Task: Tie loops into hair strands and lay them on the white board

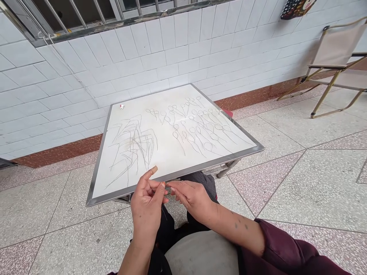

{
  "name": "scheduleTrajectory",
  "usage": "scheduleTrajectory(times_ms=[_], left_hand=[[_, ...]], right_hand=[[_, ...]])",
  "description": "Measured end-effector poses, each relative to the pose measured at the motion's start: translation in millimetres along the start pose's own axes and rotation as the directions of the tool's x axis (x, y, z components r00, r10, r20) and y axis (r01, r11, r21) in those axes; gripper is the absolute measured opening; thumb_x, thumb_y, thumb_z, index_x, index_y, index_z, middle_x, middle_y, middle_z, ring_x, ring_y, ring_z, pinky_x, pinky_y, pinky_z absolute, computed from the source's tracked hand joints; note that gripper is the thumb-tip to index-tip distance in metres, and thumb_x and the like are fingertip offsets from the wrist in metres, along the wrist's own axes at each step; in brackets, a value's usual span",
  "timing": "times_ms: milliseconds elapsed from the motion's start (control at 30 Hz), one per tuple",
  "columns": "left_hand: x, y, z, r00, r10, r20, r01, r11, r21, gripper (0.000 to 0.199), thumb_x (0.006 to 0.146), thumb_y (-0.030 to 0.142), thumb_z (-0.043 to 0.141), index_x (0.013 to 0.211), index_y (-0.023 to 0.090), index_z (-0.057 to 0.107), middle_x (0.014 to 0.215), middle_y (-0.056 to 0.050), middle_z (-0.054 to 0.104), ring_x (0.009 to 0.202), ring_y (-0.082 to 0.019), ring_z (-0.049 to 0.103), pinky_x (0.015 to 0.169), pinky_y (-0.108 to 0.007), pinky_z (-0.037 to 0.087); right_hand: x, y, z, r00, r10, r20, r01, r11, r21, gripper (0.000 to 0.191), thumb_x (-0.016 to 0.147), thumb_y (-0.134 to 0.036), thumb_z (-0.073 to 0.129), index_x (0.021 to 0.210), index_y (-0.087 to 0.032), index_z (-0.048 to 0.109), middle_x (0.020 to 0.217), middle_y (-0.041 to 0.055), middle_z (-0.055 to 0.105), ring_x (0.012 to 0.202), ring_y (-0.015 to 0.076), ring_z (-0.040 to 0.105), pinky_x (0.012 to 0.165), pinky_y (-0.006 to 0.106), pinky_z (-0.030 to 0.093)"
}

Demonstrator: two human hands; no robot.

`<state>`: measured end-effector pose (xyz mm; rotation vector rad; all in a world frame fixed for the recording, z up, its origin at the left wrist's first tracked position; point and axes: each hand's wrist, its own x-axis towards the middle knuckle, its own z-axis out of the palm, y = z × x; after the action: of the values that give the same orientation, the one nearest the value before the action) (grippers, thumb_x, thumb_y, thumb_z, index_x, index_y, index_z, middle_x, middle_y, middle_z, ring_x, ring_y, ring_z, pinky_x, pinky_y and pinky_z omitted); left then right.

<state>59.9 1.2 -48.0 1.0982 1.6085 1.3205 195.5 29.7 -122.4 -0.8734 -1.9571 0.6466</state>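
My left hand point(150, 194) is in front of the table's near edge, thumb and a finger pinched together on a thin wire point(164, 212) that hangs below them. Close beside it, my right hand point(190, 196) pinches at the same spot; what lies between its fingertips is too small to make out. On the white table point(169, 152), several wires with looped ends point(185, 135) are spread over the right half. A tangle of bent, unlooped wires point(134, 141) lies on the left half.
A small white and red object point(122, 107) sits at the table's back left corner. Behind the table stands a white tiled wall point(172, 57) with a barred window point(100, 15). A folding chair point(332, 57) is at the right.
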Motion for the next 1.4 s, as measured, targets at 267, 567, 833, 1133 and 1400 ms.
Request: scheduleTrajectory(times_ms=[267,567,833,1133,1400], left_hand=[[0,6,0.9,0.999,-0.003,-0.048,0.004,1.0,0.023,0.045,0.08,0.033,0.07,0.123,0.022,0.061,0.069,0.005,0.062,0.057,-0.011,0.06,0.057,-0.024,0.055],[-3,8,1.2,0.997,-0.01,-0.076,0.008,1.0,-0.022,0.045,0.076,0.033,0.073,0.119,0.021,0.065,0.068,0.005,0.062,0.055,-0.011,0.06,0.054,-0.023,0.056],[-4,13,-2.0,0.987,0.008,-0.159,-0.015,0.999,-0.039,0.046,0.072,0.033,0.077,0.115,0.021,0.068,0.068,0.004,0.061,0.059,-0.012,0.06,0.053,-0.022,0.057],[-7,11,-2.4,0.996,0.022,-0.09,-0.024,0.999,-0.029,0.047,0.075,0.032,0.076,0.12,0.023,0.066,0.07,0.005,0.062,0.06,-0.011,0.061,0.055,-0.021,0.056],[-8,9,-2.5,0.997,0.019,-0.079,-0.025,0.997,-0.08,0.043,0.074,0.029,0.076,0.116,0.022,0.067,0.069,0.005,0.062,0.06,-0.011,0.06,0.054,-0.02,0.056]], right_hand=[[-7,11,5,0.996,-0.085,0.007,0.085,0.996,-0.02,0.034,0.096,-0.016,0.046,0.128,-0.02,0.056,0.089,0.0077,0.072,0.07,0.0162,0.068,0.056,0.026,0.056],[-10,14,3,0.997,-0.069,-0.038,0.074,0.984,0.164,0.033,0.1,-0.019,0.04,0.128,-0.021,0.058,0.091,0.0063,0.072,0.068,0.0131,0.066,0.056,0.024,0.058],[-11,7,-5,0.993,0.109,0.043,-0.117,0.925,0.361,0.026,0.099,-0.024,0.046,0.115,-0.021,0.067,0.094,0.0053,0.073,0.069,0.0116,0.068,0.056,0.02,0.059],[-10,0,-6,0.981,0.125,0.148,-0.176,0.892,0.416,0.028,0.102,-0.028,0.04,0.115,-0.018,0.063,0.078,0.0015,0.068,0.059,0.009,0.062,0.056,0.019,0.054],[-10,4,-6,0.994,0.056,0.09,-0.08,0.95,0.302,0.025,0.1,-0.022,0.041,0.111,-0.019,0.063,0.074,-0.0004,0.066,0.057,0.0089,0.061,0.059,0.02,0.051]])
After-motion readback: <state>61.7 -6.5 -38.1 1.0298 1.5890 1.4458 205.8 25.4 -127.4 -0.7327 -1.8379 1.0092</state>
